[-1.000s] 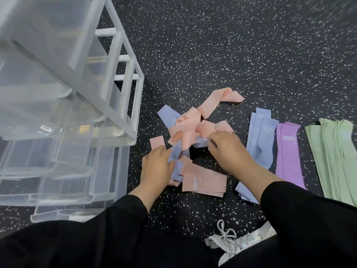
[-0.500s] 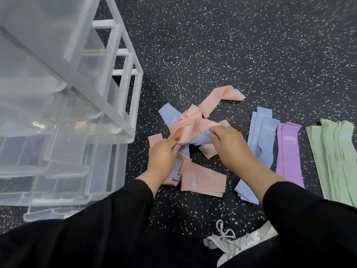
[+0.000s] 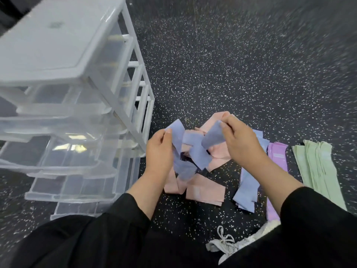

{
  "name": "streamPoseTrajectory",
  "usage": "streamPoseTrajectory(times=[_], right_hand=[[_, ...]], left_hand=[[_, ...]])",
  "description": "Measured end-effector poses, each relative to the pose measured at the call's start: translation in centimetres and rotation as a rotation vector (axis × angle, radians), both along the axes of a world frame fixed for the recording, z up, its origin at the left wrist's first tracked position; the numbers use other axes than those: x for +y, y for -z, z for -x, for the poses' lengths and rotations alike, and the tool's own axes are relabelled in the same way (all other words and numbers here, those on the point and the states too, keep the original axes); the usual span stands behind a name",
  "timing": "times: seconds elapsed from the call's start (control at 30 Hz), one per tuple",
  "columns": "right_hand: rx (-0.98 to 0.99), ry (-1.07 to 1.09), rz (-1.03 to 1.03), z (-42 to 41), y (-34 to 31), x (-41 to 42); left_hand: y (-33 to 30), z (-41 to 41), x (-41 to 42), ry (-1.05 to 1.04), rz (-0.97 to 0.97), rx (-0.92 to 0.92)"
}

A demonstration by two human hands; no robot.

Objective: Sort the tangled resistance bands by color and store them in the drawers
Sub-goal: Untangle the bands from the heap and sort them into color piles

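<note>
While the pink bands (image 3: pixel 204 192) lie in a heap on the speckled floor (image 3: pixel 231 74), both hands are lifted over it, pinching one blue band (image 3: pixel 195 151): left hand (image 3: pixel 159 149) grips one end, right hand (image 3: pixel 241 142) the other. Sorted blue (image 3: pixel 247 186), purple (image 3: pixel 278 155) and green (image 3: pixel 316 167) stacks sit side by side on the right; the clear drawer unit (image 3: pixel 67 113) stands left.

The floor (image 3: pixel 231 74) is black with white speckles. On it lie pale pink bands (image 3: pixel 204 192), a stack of periwinkle blue bands (image 3: pixel 246 186), lilac purple bands (image 3: pixel 278 153) and mint green bands (image 3: pixel 318 167), and the band held up (image 3: pixel 195 151) is periwinkle blue too. The drawer unit (image 3: pixel 58 45) has a white frame with clear, colourless drawers, the sleeves (image 3: pixel 318 219) are black and the shoe (image 3: pixel 226 246) is light grey with grey laces.
</note>
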State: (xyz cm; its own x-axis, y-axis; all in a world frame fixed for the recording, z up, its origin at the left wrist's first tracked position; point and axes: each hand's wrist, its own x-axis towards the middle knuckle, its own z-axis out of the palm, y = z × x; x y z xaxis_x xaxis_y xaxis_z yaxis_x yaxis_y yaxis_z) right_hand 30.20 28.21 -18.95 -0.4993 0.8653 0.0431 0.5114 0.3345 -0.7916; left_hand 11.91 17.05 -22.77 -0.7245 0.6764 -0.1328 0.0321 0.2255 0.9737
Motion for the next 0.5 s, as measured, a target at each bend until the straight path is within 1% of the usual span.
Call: streamPoseTrajectory(times=[0.07, 0.17, 0.27, 0.5], right_hand=[[0.011, -0.005, -0.036, -0.1, -2.6, -0.6], [-0.035, -0.002, -0.088, -0.5, -6.5, -1.1], [-0.088, 0.047, -0.084, -1.2, -9.7, -1.5], [-0.172, 0.093, -0.169, -2.7, -16.1, -4.3]], left_hand=[[-2.8, -0.6, -0.1, -0.001, -0.055, -0.022], [-6.5, -1.5, -1.0, 0.025, -0.106, -0.048], [-9.9, -2.2, -2.2, 0.029, -0.120, 0.025], [-16.9, -3.3, -4.9, 0.042, -0.154, 0.050]])
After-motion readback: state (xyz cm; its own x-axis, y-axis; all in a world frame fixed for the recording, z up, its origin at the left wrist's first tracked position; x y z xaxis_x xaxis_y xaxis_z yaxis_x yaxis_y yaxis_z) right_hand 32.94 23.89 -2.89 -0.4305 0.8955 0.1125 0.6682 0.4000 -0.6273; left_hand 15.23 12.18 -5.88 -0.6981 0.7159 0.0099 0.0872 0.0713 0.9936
